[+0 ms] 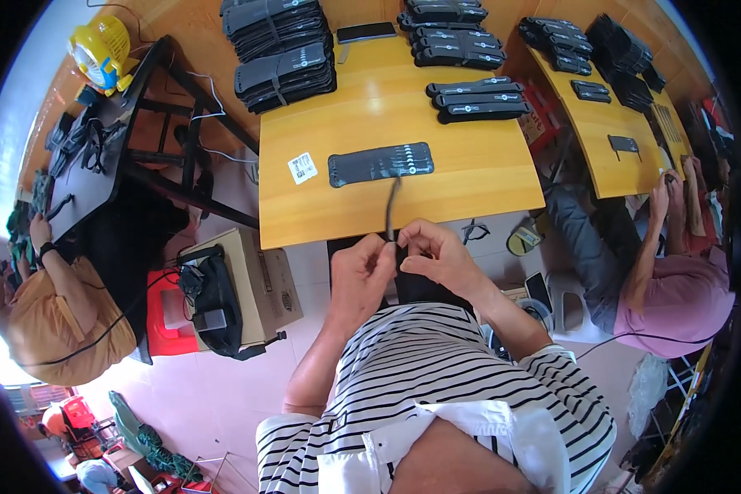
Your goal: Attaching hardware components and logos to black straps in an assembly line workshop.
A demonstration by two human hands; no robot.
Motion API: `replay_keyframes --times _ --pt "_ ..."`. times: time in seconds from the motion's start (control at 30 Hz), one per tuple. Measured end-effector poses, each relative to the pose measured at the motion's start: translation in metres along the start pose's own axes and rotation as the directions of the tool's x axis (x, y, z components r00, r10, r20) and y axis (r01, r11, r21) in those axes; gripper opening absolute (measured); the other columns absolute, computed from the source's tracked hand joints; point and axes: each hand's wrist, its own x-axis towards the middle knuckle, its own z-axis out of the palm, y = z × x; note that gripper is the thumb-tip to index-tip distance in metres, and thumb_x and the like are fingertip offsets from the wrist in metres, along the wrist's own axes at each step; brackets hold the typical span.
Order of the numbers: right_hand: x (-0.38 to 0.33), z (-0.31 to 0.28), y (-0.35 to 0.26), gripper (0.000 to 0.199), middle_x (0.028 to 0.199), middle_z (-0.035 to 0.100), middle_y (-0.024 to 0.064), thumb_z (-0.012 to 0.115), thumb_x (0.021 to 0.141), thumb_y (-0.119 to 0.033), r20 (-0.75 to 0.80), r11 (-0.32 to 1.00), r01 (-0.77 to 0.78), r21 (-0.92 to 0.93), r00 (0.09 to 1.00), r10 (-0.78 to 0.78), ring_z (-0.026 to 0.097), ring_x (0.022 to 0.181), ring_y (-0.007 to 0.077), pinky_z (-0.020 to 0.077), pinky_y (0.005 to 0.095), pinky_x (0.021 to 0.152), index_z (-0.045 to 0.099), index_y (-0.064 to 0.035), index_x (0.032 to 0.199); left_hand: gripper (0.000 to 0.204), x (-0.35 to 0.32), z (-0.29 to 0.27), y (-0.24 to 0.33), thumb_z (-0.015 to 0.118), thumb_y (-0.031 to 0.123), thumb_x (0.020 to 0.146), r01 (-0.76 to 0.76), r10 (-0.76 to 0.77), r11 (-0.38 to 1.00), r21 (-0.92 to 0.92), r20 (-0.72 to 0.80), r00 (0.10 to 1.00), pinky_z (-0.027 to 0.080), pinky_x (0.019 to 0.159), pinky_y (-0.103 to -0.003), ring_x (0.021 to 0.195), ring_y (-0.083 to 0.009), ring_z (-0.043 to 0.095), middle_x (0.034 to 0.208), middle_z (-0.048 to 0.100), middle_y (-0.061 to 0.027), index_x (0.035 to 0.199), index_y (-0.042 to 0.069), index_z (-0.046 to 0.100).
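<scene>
strap, narrow and black [392, 212], runs up from the person's fingers over the near edge of the yellow wooden table [477, 185], its far end at the near edge of a flat black printed panel [380, 165]; whether the two touch, i cannot tell. the left hand [361, 274] is nearly closed, thumb and forefinger pinched at the strap's lower end. the right hand [438, 257] is half curled beside that end, thumb and forefinger close together; whether it too has hold of anything, i cannot tell.

the likeliest trouble is a slip: the pinch is small, and both hands are off the table's near edge, so a dropped strap could land in the lap or on the floor, where dark cloth would hide it. if the far end does rest on the panel, a sideways swing could nudge that askew. the white label [302, 168] just left of the panel looks loose, and a sleeve or strap sweeping past could carry it off. the tall banded stack [285, 76] at the back left leans unevenly and might slide if knocked, though both hands are well apart from it.
</scene>
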Motion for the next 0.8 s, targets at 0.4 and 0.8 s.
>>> replay_keyframes --times 0.4,0.8 --pt "-0.006 -0.021 -0.006 0.019 0.050 0.045 0.0005 0.052 0.084 -0.017 -0.040 0.900 -0.230 0.370 0.964 0.263 0.034 0.036 0.0049 0.0234 0.0203 0.033 0.049 -0.0073 0.068 0.028 0.014 0.033 -0.010 0.048 0.018 0.090 0.153 -0.064 0.879 -0.451 0.207 0.976 0.039 0.049 -0.021 0.051 -0.0077 0.047 0.058 0.052 -0.0028 0.065 0.005 0.048" --pt "0.013 -0.154 -0.004 0.035 0.050 0.032 -0.0034 0.055 0.083 -0.020 -0.292 0.454 0.078 0.887 0.858 0.422 0.029 0.037 0.0056 0.0238 0.0192 0.032 0.034 -0.0133 0.056 0.031 0.028 0.026 -0.026 0.049 0.022 0.087 0.275 -0.212 0.600 -0.751 0.181 0.960 0.027 0.044 -0.023 0.045 -0.0091 0.035 0.048 0.038 -0.0004 0.060 0.011 0.039"
